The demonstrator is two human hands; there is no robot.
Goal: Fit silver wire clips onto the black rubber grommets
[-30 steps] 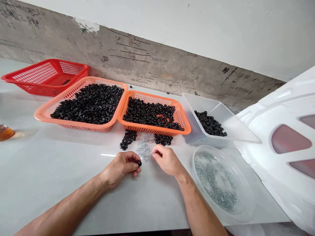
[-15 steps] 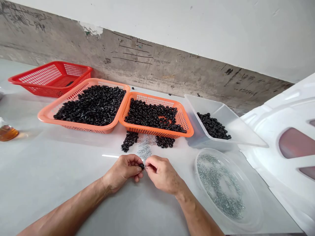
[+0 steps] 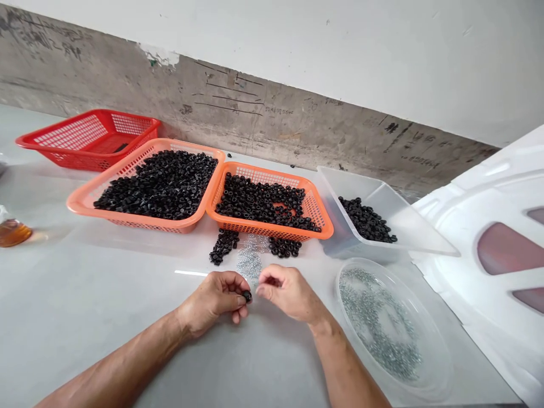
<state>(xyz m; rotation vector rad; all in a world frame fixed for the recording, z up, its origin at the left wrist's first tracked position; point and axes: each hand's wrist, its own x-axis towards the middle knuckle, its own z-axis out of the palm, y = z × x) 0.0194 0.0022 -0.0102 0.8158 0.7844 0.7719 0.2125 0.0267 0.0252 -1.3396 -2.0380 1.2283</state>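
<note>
My left hand [image 3: 215, 299] pinches a small round black part [image 3: 247, 296] between thumb and fingertips. Just to its right, my right hand [image 3: 292, 293] has thumb and fingers curled close together. Whether a tiny piece sits in that pinch is too small to tell. Right behind both hands lies a strip of small shiny silver beads [image 3: 249, 262] on the table. It is flanked by a little heap of black pieces [image 3: 223, 247] on the left and a heap of black rings [image 3: 284, 247] on the right.
An orange basket [image 3: 272, 231] of black rings stands behind the heaps, beside a larger salmon basket [image 3: 131, 218] of black parts and a red basket [image 3: 85, 154]. On the right are a tilted clear bin [image 3: 408, 218] with black parts and a round clear tray [image 3: 437, 351] with silvery bits.
My right hand has drawn away from the black part, slightly right and up, leaving a gap between the hands. My left hand stays nearly in place, still holding the part.
</note>
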